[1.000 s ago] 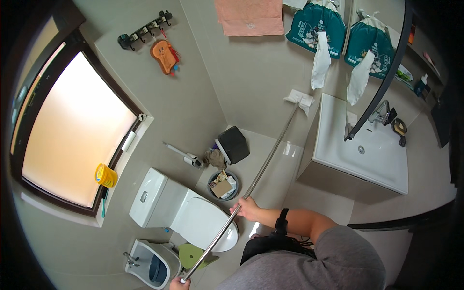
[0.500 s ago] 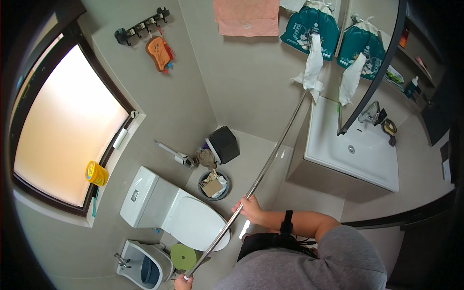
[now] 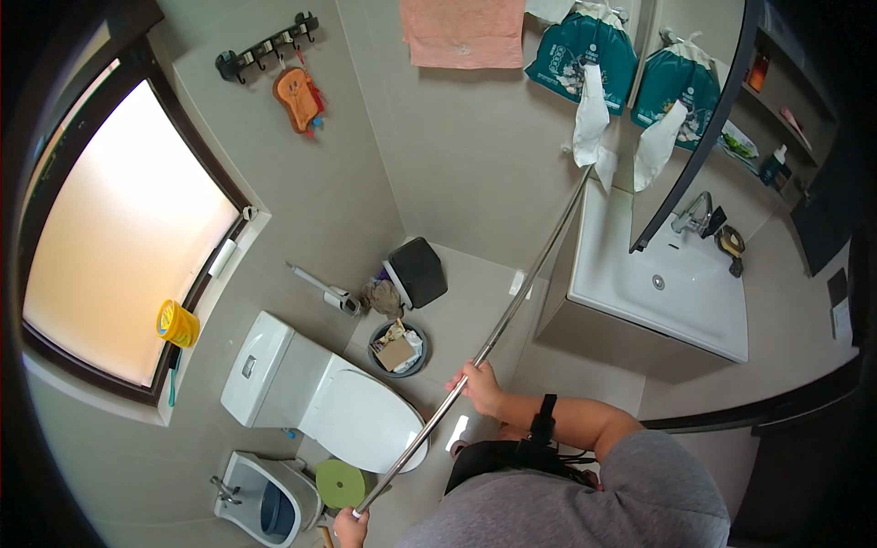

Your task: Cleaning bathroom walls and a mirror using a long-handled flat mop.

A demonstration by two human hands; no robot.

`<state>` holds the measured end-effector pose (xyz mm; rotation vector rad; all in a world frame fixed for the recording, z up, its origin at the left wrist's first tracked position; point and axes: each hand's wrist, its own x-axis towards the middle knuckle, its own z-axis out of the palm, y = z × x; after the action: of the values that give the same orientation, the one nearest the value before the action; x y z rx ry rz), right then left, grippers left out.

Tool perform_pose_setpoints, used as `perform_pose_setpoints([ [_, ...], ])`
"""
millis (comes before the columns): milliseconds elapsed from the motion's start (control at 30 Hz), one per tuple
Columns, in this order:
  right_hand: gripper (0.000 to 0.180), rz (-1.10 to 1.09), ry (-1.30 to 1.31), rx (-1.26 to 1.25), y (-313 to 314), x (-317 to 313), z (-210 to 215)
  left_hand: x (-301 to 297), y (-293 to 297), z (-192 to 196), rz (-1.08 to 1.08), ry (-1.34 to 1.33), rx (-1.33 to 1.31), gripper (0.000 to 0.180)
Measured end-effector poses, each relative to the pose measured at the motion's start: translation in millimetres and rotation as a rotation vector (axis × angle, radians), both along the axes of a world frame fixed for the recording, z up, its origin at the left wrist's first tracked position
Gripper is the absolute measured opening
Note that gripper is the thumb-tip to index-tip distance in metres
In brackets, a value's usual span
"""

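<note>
A long metal pole (image 3: 502, 320) slants across the room from lower left to upper right. My right hand (image 3: 478, 387) is closed around its middle, and a black band sits on that wrist. Down at the lower edge, my left hand (image 3: 352, 527) grips the near end of the pole. The pole's far end is raised to the wall beside the mirror, by a pale flap (image 3: 606, 170); whether the flap is fixed to the pole I cannot tell. Just above hangs a white tissue (image 3: 591, 114) from a teal bag of tissues (image 3: 585, 59).
A white washbasin (image 3: 621, 301) stands to the right under a dark-edged mirror cabinet (image 3: 699, 155). The toilet (image 3: 365, 420), a waste bin (image 3: 399, 349), a black box (image 3: 417, 272) and a small urinal-like basin (image 3: 247, 475) are at the left. A pink towel (image 3: 463, 35) hangs on the far wall.
The pole's far end has moved slightly right and up. The white material spread around its tip now shows as a narrower flap. Both hands keep their grip, and the view has shifted slightly.
</note>
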<state>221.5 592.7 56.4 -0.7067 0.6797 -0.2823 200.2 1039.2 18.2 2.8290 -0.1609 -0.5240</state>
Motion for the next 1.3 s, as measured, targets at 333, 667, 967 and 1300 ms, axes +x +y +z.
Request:
perform_pose_setpoints([
  [333,0.01,-0.035,0.136,0.106,-9.0,-1.5,-31.9,-2.0,-19.6,38.8,-0.021,-0.094,0.086,0.03],
  [667,0.015,0.058,0.215,0.136,20.7,-9.7,1.8,7.8,4.3,109.4,0.101,0.162,0.211,0.034],
  [967,0.015,0.109,0.264,0.201,16.3,6.5,5.6,43.2,12.1,100.3,-0.041,0.22,0.135,0.034],
  [1300,0.014,0.133,0.168,0.115,26.3,6.4,15.7,16.7,-5.8,151.2,0.122,0.292,-0.383,0.03],
])
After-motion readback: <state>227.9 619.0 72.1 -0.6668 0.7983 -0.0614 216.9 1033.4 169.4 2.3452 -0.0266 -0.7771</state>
